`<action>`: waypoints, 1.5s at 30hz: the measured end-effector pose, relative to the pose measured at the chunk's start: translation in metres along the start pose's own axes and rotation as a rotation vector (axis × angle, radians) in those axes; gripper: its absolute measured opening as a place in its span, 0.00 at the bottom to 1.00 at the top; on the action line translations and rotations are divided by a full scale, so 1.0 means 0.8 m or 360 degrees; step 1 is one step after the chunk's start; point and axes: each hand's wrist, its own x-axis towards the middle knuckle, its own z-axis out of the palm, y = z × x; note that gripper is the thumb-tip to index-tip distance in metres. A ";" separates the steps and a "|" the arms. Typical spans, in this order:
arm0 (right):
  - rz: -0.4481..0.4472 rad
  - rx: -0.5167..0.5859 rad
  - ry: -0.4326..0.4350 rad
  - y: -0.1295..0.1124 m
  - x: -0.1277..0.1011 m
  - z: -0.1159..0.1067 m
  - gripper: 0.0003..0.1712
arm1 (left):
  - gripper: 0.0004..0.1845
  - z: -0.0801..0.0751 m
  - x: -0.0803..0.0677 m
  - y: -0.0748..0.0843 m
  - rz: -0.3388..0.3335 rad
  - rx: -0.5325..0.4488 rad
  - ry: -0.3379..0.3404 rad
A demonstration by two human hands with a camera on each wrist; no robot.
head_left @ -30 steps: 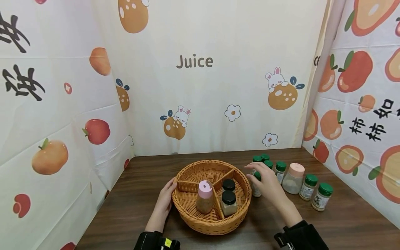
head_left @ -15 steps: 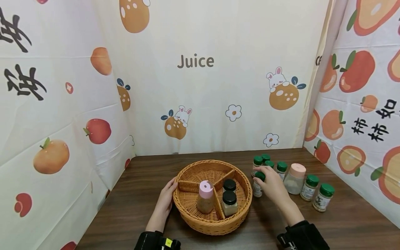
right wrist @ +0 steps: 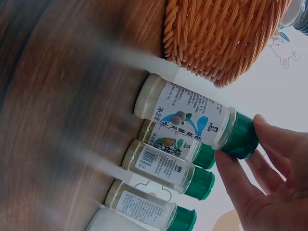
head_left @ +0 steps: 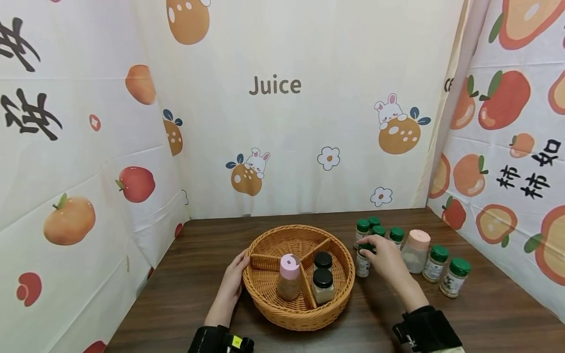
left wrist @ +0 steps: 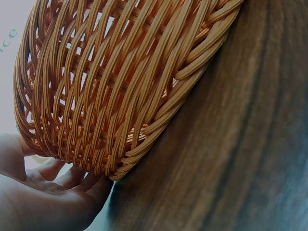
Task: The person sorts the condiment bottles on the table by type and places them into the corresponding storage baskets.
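Observation:
A round wicker basket (head_left: 304,318) with dividers stands on the table. My left hand (head_left: 231,282) holds its left side; in the left wrist view the fingers (left wrist: 72,178) curve against the woven wall. Just right of the basket, my right hand (head_left: 388,260) pinches the green cap (right wrist: 240,137) of a spice jar (head_left: 363,267) between thumb and fingers. The jar is upright, with a white label and pale contents. Inside the basket are a pink-lidded bottle (head_left: 289,282) in one compartment and two black-lidded jars (head_left: 323,289) in another.
Several other green-capped spice jars (head_left: 434,264) stand on the right of the dark wooden table (head_left: 185,294). Among them is a larger clear jar with a peach lid (head_left: 416,252). Printed cloth (head_left: 282,122) hangs behind and at both sides.
My right hand has lowered slightly and closed its fingertips on the front spice jar's green cap. The left hand and the basket stay put.

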 end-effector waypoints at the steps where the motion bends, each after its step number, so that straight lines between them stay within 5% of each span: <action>1: -0.0002 -0.0002 0.0000 0.000 0.001 0.000 0.13 | 0.28 0.000 0.000 0.000 0.0002 -0.0002 0.0003; 45: -0.0185 -0.0135 0.0112 -0.021 0.015 -0.019 0.15 | 0.28 0.000 0.002 -0.003 -0.0005 -0.0011 0.0025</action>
